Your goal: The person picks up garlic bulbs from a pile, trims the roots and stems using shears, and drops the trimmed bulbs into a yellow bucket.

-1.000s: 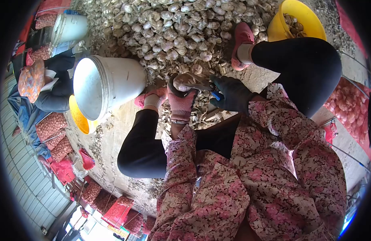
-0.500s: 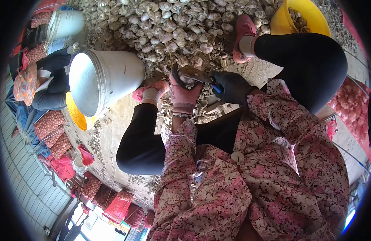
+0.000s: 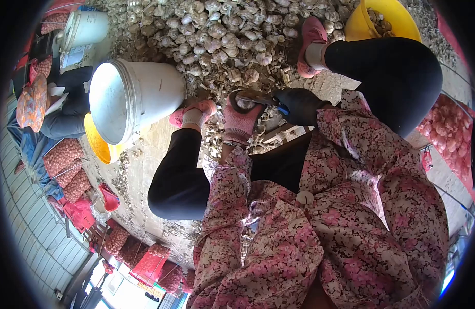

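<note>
My left hand [image 3: 240, 121], in a pink glove with dark fingertips, is closed around a garlic bulb [image 3: 244, 103], mostly hidden by the fingers and a blade. My right hand [image 3: 301, 105], in a dark glove, grips blue-handled shears [image 3: 283, 109]. Their dark metal blades point left and overlap the bulb in this view. Both hands are close together, low between my knees. Just beyond them lies a large heap of garlic bulbs [image 3: 217, 44], with cut stalks and dry skins scattered under my hands.
A white bucket [image 3: 157, 98] lies tipped on its side to the left, beside a yellow bucket [image 3: 99, 141]. Another yellow bucket [image 3: 350, 26], containing garlic, is at the upper right. A person in an orange patterned hat [image 3: 32, 103] sits at left. Red net sacks [image 3: 446, 129] stand around.
My left hand has turned slightly and shifted a little right and down with the bulb. The shears stay against it; my right hand has moved up a little.
</note>
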A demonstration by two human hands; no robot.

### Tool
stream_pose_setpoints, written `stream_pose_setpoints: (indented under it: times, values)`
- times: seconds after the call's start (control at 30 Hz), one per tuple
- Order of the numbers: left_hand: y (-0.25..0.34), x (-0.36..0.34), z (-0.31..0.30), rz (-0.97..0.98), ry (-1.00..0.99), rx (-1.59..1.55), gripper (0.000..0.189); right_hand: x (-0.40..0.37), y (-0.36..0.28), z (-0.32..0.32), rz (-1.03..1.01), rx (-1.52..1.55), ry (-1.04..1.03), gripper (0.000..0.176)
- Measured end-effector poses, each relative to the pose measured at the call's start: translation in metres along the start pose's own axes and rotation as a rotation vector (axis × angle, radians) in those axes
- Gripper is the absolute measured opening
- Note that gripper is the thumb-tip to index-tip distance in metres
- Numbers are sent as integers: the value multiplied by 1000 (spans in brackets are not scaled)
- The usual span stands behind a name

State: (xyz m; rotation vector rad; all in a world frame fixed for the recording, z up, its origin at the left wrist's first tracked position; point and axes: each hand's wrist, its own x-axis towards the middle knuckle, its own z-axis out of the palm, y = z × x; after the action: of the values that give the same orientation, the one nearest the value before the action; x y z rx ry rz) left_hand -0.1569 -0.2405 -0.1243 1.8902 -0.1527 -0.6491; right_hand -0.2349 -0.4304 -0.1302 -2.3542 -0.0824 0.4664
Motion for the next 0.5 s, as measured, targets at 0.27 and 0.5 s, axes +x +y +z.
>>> stream_pose_setpoints:
  times: [0.27, 0.5]
  values:
    - [23, -14, -11, 297, -266, -531, 57, 19, 46, -13, 174, -129, 46, 19]
    - [60, 12, -171, 402, 598, -229, 50, 14, 42, -19, 553, 604, 77, 53]
